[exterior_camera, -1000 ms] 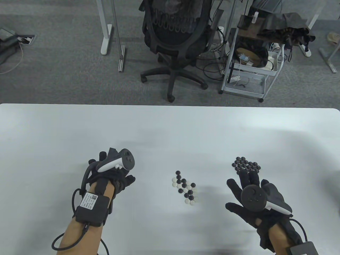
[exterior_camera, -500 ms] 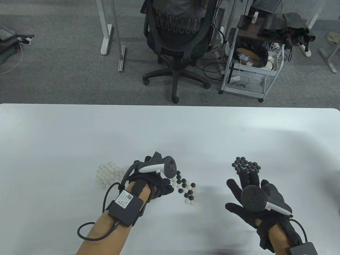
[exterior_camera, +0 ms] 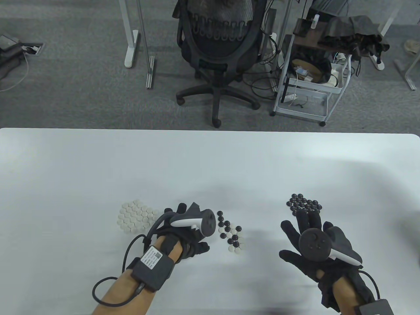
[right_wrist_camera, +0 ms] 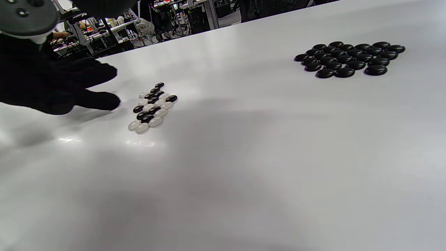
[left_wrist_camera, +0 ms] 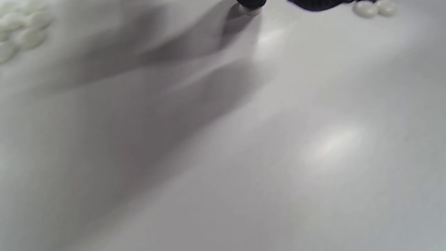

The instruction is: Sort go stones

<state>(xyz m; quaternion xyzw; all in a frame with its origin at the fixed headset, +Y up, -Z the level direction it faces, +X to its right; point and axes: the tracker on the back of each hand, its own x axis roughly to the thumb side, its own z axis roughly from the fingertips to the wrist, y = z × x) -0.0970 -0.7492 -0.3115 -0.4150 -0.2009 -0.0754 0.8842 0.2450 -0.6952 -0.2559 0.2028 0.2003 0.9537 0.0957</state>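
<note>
A mixed pile of black and white Go stones (exterior_camera: 230, 233) lies at the table's middle front; it also shows in the right wrist view (right_wrist_camera: 153, 108). A sorted patch of white stones (exterior_camera: 134, 216) lies to its left and a sorted patch of black stones (exterior_camera: 305, 203) to its right. My left hand (exterior_camera: 192, 244) is just left of the mixed pile with its fingers reaching toward it (right_wrist_camera: 101, 101). In the left wrist view one fingertip (left_wrist_camera: 249, 2) rests on a white stone (left_wrist_camera: 250, 11). My right hand (exterior_camera: 306, 229) lies flat and spread, empty, its fingertips at the near edge of the black patch.
The white table (exterior_camera: 210, 164) runs wide and bare behind the stones. Beyond its far edge stand an office chair (exterior_camera: 216, 49) and a white cart (exterior_camera: 308, 82) on the grey floor.
My left hand moved right from the white patch, uncovering it, to the mixed pile, then drew slightly back toward me. My right hand has stayed still.
</note>
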